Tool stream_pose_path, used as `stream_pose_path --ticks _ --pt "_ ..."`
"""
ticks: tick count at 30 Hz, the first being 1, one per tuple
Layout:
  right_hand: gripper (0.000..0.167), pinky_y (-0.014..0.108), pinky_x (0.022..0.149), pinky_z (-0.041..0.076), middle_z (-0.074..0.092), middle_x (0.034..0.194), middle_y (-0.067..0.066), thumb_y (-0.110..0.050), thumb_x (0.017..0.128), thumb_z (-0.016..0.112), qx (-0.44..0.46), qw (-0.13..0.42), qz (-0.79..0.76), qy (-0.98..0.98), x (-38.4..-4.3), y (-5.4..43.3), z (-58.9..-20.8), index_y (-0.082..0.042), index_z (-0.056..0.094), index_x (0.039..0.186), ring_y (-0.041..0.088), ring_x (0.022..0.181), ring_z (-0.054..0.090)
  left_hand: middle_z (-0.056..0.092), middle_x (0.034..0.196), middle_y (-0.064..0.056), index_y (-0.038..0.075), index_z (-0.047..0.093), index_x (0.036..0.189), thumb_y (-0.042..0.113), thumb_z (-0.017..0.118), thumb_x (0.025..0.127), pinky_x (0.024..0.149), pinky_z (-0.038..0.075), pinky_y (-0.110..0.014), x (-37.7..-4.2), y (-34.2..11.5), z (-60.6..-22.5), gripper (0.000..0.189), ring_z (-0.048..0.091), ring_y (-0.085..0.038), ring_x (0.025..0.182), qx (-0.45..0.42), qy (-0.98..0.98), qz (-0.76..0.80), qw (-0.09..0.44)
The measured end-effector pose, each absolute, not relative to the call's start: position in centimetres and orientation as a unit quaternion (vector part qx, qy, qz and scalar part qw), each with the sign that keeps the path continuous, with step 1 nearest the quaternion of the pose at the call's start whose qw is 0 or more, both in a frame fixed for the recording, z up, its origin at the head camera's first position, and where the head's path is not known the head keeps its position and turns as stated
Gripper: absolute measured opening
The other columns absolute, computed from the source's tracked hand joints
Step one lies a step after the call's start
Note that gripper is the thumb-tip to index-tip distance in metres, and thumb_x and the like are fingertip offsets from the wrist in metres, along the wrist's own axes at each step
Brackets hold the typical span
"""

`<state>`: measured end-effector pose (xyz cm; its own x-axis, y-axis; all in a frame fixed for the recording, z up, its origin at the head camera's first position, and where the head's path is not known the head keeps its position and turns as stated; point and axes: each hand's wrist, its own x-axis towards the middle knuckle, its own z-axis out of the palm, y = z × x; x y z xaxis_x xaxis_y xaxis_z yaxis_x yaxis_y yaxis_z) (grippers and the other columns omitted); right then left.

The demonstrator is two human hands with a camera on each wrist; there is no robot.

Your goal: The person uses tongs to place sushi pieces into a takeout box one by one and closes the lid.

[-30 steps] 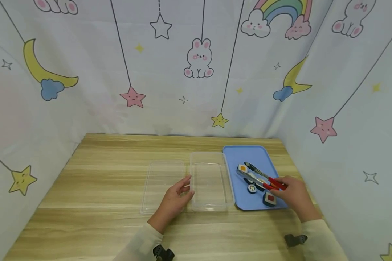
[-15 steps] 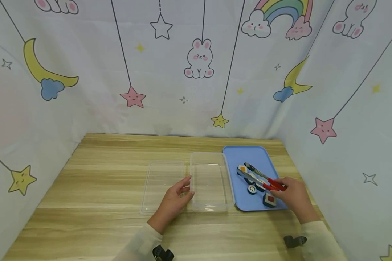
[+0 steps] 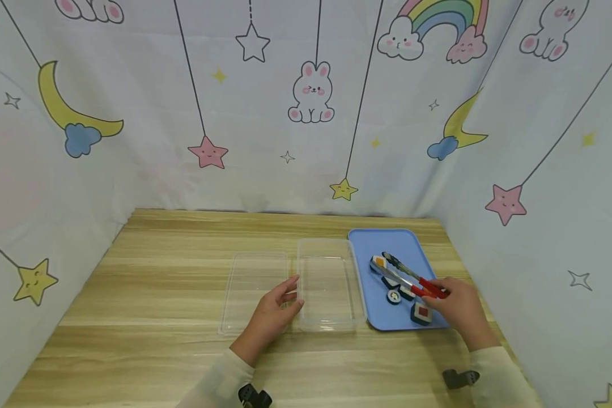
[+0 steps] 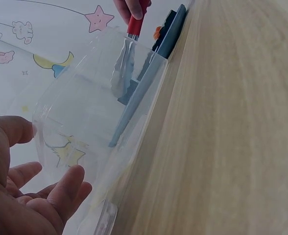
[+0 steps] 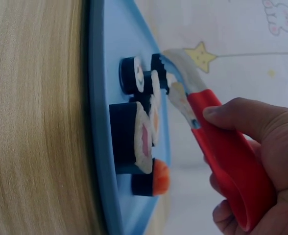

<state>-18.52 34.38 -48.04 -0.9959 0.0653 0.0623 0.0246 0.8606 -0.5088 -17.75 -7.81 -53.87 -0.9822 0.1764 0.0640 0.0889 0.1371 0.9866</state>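
Observation:
My right hand (image 3: 459, 309) grips a pair of tongs (image 3: 422, 281) by the red handles, over the blue tray. The metal tips stand on either side of a toy-like sushi roll with an orange centre (image 3: 379, 262); whether they squeeze it I cannot tell. Several other sushi pieces lie close by, among them a small round roll (image 3: 394, 297) and a larger roll with a red centre (image 3: 421, 313). My left hand (image 3: 272, 311) rests at the near left side of a clear plastic box (image 3: 326, 283), fingers loosely extended, the thumb (image 4: 21, 129) against its rim.
The blue tray (image 3: 387, 241) stands right of the box, close against it. A flat clear lid (image 3: 257, 272) lies to the left, partly behind my left hand. An orange-topped sushi piece (image 5: 159, 177) sits on the tray. Patterned cloth (image 3: 265, 181) walls enclose the wooden table (image 3: 183, 272).
The orange-centred roll has shifted slightly between the tong tips. The right hand has barely moved, and the left hand keeps its place at the box.

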Motion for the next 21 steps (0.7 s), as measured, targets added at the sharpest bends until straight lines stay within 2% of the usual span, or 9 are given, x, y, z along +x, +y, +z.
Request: stream_pose_path --ticks 5,14,21 --pt "0.046 0.045 0.074 0.056 0.071 0.112 0.023 -0.022 0.084 0.086 -0.023 0.044 0.272 -0.961 -18.4 34.3 -47.8 0.003 0.074 0.121 0.036 0.093 0.062 0.056 0.146 -0.023 0.006 0.053 0.151 0.011 0.074 0.097 0.097 0.055 -0.051 -17.7 -7.9 -53.8 0.059 0.061 -0.039 0.128 0.086 0.752 0.652 0.04" --pt "0.045 0.037 0.07 0.051 0.07 0.106 0.019 -0.025 0.085 0.087 -0.019 0.069 0.274 -0.959 -18.5 33.9 -46.7 0.0 0.075 0.119 0.033 0.089 0.06 0.057 0.146 -0.024 0.006 0.054 0.151 0.011 0.074 0.097 0.099 0.053 -0.051 -17.8 -7.9 -53.8 0.058 0.062 -0.039 0.128 0.083 0.755 0.649 0.039" --pt "0.046 0.043 0.074 0.056 0.071 0.111 0.019 -0.025 0.086 0.087 -0.008 0.072 0.281 -0.957 -19.0 33.3 -45.4 0.0 0.074 0.123 0.034 0.093 0.062 0.058 0.145 -0.023 0.007 0.055 0.15 0.012 0.075 0.096 0.1 0.053 -0.051 -17.8 -7.8 -53.8 0.058 0.062 -0.037 0.127 0.075 0.755 0.65 0.041"
